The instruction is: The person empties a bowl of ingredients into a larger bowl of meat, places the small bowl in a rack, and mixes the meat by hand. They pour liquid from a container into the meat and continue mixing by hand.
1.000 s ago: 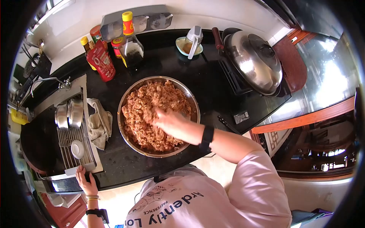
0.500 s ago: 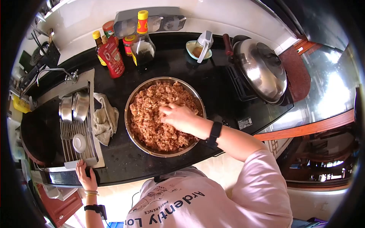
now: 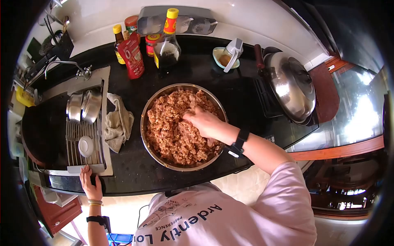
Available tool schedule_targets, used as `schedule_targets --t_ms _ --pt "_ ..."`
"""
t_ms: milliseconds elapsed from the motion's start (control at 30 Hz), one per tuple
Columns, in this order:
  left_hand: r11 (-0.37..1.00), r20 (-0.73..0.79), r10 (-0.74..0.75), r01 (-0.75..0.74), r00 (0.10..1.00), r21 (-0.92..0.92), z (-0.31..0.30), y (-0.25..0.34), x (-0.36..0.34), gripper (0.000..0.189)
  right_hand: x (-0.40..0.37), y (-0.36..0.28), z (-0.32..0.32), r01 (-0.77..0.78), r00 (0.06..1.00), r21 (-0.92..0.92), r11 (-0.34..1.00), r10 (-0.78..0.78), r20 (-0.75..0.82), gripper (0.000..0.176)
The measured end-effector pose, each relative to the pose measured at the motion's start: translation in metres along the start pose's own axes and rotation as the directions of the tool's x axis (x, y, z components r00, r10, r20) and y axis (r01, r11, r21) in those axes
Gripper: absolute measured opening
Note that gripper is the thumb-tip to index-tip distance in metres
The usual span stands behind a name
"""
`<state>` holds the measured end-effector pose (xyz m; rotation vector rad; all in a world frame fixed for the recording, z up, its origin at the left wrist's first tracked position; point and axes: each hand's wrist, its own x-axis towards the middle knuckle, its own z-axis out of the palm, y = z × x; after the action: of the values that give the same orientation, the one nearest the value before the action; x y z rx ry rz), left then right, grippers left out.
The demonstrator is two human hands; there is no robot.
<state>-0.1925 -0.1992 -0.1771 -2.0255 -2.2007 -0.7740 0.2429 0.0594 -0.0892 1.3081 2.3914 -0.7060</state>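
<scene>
A wide steel bowl stands on the black counter and is filled with reddish-brown minced meat mix. My right hand is pressed into the mix near the bowl's far right side, fingers dug in and curled around some of it. A black band sits on that wrist. My left hand rests flat on the counter's front edge, beside the sink rack, fingers apart and holding nothing.
Sauce bottles and a red pouch stand behind the bowl. A crumpled cloth lies left of it. The sink rack holds steel cups and a small dish. A lidded wok sits at right, a small dish near it.
My right hand has moved through the mince from the bowl's middle toward its far right side. The view has shifted a little. My left hand stays on the counter edge.
</scene>
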Motion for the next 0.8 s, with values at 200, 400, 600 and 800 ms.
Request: schedule_targets --t_ms 200,400,600,800 --pt "1.0 0.009 0.001 0.0 1.0 -0.016 0.0 0.001 0.002 0.025 -0.02 -0.011 -0.026 0.198 0.98 0.228 0.953 -0.197 -0.025 0.076" --pt "1.0 0.011 -0.001 0.001 1.0 -0.013 0.001 0.001 0.004 0.025 0.005 0.0 -0.008 0.356 0.918 -0.38 0.854 -0.395 -0.028 0.069" --pt "1.0 0.006 -0.01 0.01 1.0 -0.014 0.002 -0.003 0.002 0.027 -0.01 0.013 -0.005 0.228 0.969 0.105 0.968 -0.215 -0.124 0.067" --pt "1.0 0.015 -0.01 0.01 1.0 -0.024 0.002 -0.002 0.003 0.027 -0.03 -0.024 0.023 0.534 0.794 -0.334 0.777 -0.596 -0.116 0.051"
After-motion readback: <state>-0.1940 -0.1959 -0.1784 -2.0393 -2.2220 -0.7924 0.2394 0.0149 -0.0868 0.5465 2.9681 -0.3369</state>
